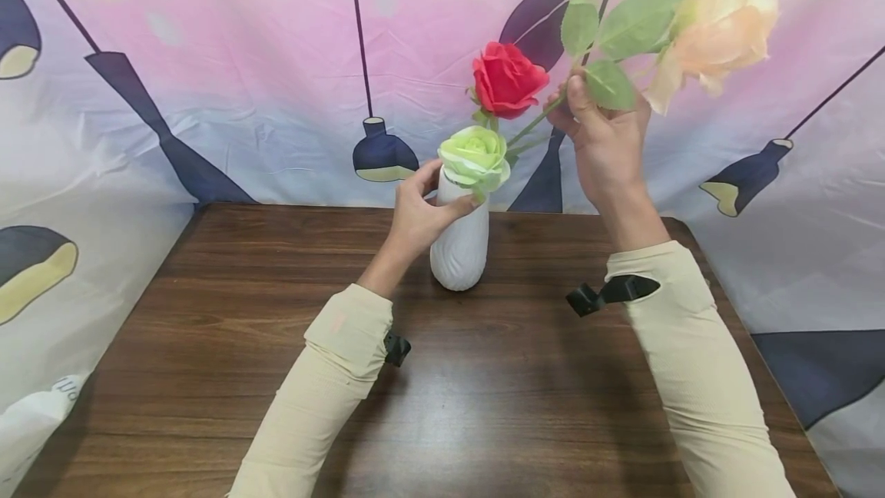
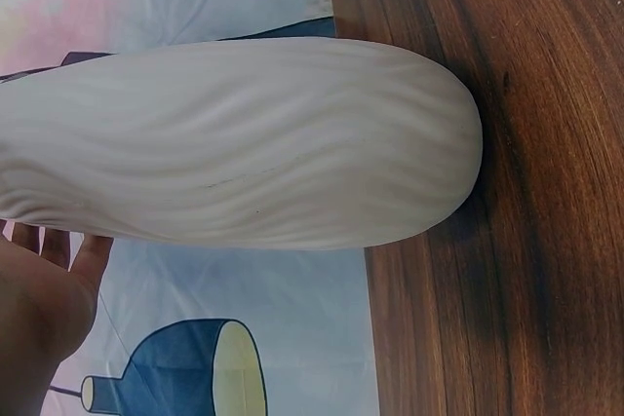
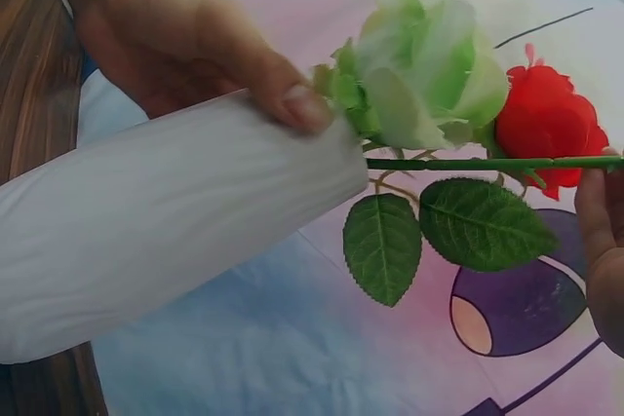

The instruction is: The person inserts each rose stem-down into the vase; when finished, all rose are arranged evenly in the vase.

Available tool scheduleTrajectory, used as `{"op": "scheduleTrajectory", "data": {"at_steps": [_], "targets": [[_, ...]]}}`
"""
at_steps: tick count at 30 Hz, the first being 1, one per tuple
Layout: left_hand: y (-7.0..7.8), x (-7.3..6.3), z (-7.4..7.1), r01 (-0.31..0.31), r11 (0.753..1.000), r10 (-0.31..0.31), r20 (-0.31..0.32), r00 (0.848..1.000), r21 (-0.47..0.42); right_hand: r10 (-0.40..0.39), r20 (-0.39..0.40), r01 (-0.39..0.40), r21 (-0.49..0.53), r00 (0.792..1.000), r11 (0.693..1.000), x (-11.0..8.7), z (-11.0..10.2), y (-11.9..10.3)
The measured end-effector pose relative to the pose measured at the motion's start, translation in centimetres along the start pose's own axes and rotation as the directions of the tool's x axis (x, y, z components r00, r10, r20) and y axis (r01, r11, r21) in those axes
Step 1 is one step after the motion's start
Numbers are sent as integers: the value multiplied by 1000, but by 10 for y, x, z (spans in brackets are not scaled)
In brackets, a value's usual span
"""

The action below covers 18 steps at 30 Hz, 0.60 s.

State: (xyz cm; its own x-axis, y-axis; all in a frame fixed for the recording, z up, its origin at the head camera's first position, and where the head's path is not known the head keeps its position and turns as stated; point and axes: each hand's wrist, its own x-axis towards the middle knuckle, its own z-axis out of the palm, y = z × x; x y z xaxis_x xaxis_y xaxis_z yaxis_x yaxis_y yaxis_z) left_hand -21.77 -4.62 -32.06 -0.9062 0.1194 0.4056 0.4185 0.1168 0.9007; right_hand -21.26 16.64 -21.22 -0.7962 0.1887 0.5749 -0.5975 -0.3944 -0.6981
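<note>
A white vase (image 1: 459, 248) with wavy grooves stands on the table, slightly tilted. My left hand (image 1: 423, 210) grips it near the top, the thumb across the front. In its mouth are a pale green artificial rose (image 1: 475, 156) and, behind that, a taller red rose (image 1: 509, 79). My right hand (image 1: 611, 148), up and to the right, pinches the stem of a peach rose (image 1: 726, 33), whose bloom leans far right. In the right wrist view this green stem (image 3: 468, 164) runs to the vase's mouth; how deep it goes inside is hidden.
The dark wooden table (image 1: 484, 390) reaches back to a patterned cloth backdrop (image 1: 276, 129) printed with lamps, which also hangs at both sides. A white plastic bag (image 1: 41, 421) lies at the left edge. Black wrist cameras (image 1: 586, 300) sit on both sleeves.
</note>
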Motion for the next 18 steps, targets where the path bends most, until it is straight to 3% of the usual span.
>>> {"op": "scheduleTrajectory", "data": {"at_steps": [5,12,18], "targets": [[0,-1,-1,1,1000,-1,-1,1000,2,10,13,-10,-29,1000,1000,1,1,3],[1,1,0,6,1000,-6,-1,1000,-6,-39,6,40,-64,999,997,3,2,4],[2,0,1,3,1000,-3,1,1000,-12,122,37,-117,-111,992,987,-8,3,16]]}}
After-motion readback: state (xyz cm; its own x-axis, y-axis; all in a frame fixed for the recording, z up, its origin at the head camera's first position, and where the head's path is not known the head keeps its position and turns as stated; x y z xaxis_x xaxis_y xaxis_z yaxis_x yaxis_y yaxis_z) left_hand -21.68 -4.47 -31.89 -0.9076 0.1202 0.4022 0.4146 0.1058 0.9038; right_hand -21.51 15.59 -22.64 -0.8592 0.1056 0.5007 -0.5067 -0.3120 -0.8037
